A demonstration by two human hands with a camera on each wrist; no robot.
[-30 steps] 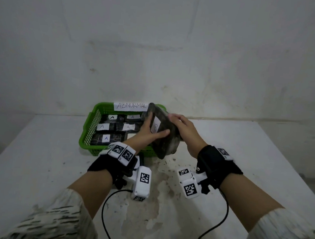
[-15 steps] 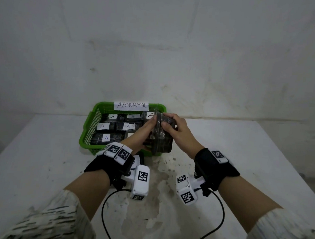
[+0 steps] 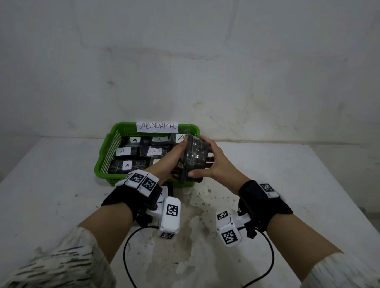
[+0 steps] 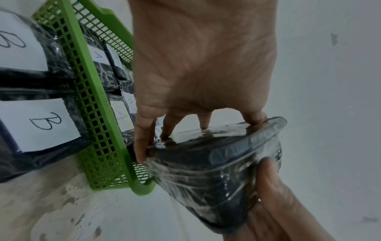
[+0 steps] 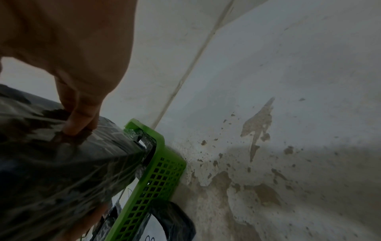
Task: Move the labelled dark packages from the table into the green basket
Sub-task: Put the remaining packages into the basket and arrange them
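A dark film-wrapped package (image 3: 195, 159) stands on its edge over the near right corner of the green basket (image 3: 106, 153). My left hand (image 3: 177, 157) grips its left face, fingertips on the upper rim. My right hand (image 3: 206, 161) grips the right face, thumb on the near end. In the left wrist view my left hand (image 4: 185, 135) has its fingertips on the package (image 4: 216, 156), just past the basket wall (image 4: 92, 117). The right wrist view shows my right hand (image 5: 77, 124) on the package (image 5: 62, 163) by the basket corner (image 5: 158, 164). Several "A" packages (image 3: 127, 165) lie inside.
A paper sign reading ABNORMAL (image 3: 157, 126) hangs on the basket's far wall. Two dark packages labelled B (image 4: 41, 124) lie on the table against the basket's near wall, under my left wrist. The white table (image 3: 295, 175) has stained patches; a wall stands behind it.
The package has come down from a slant above the basket's right side and turned more upright at the near right corner. Both hands moved down and left with it.
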